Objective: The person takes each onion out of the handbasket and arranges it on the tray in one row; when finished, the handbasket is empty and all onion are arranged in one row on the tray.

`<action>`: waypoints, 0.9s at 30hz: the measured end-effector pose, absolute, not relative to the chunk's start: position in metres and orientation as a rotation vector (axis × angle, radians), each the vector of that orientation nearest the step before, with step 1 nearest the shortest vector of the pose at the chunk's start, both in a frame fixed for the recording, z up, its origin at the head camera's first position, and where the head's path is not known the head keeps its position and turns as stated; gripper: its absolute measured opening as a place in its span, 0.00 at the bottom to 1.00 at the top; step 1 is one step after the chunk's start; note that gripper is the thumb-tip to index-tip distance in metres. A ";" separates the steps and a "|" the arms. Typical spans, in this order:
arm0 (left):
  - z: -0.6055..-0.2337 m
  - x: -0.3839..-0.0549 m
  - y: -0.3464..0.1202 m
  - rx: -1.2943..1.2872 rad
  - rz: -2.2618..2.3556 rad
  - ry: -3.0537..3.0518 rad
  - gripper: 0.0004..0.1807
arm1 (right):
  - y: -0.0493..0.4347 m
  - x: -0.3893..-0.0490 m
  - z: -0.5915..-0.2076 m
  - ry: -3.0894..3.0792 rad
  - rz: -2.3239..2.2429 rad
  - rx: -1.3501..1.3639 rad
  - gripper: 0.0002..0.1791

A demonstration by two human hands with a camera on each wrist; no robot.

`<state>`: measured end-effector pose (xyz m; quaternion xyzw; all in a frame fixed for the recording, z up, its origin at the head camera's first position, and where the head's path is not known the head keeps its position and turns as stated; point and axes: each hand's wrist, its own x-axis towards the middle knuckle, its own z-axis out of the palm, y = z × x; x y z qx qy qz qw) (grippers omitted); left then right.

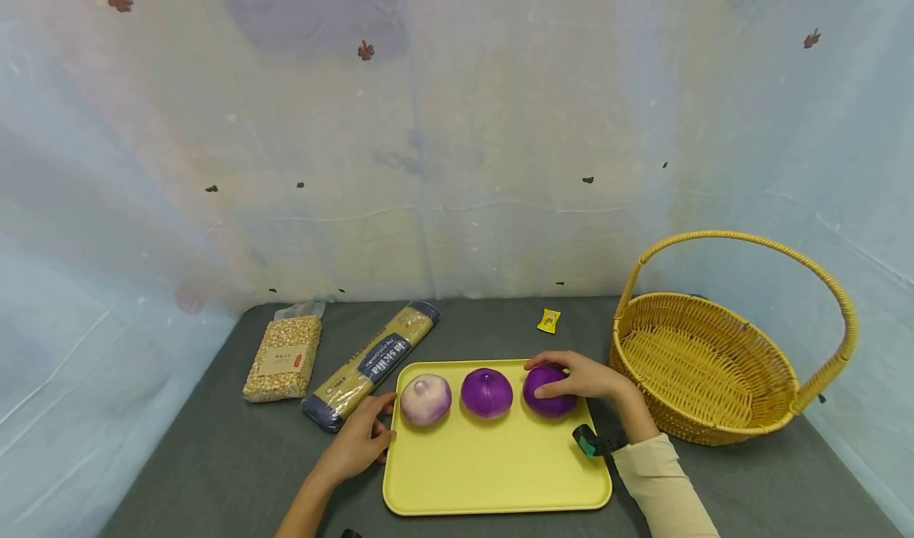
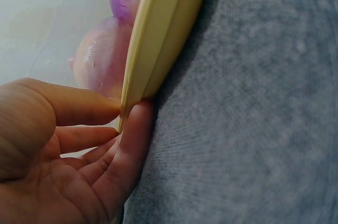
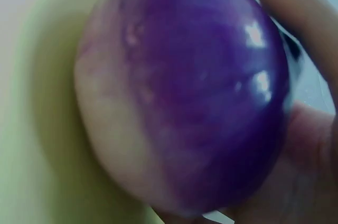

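My left hand (image 1: 355,441) pinches the left rim of a yellow tray (image 1: 493,474); in the left wrist view the thumb lies on the rim's inner side and a finger is under it. Three glossy onions stand in a row along the tray's far side: a pale purple-white onion (image 1: 425,400) at left, a purple onion (image 1: 486,393) in the middle and another purple onion (image 1: 548,399) at right. My right hand (image 1: 581,375) grips the right onion from above, fingers and thumb round it. Its pale lower side shows close up in the right wrist view.
A wicker basket (image 1: 703,423) with a tall handle stands right of the tray. A small yellow packet (image 1: 548,320) lies behind the tray. To the left are a long pasta packet (image 1: 371,365) and a bag of corn kernels (image 1: 284,357). A curtain (image 1: 457,165) hangs behind the grey table.
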<state>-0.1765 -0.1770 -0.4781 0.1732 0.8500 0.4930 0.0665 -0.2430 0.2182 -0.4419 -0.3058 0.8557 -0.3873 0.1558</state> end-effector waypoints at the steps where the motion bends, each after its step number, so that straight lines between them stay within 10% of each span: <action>1: -0.478 -0.176 -0.177 0.521 1.486 2.565 0.30 | 0.218 -0.243 -0.442 2.454 -1.107 -0.875 0.28; 27: -0.476 -0.174 -0.177 0.544 1.514 2.554 0.31 | 0.228 -0.235 -0.434 2.612 -1.339 -0.709 0.38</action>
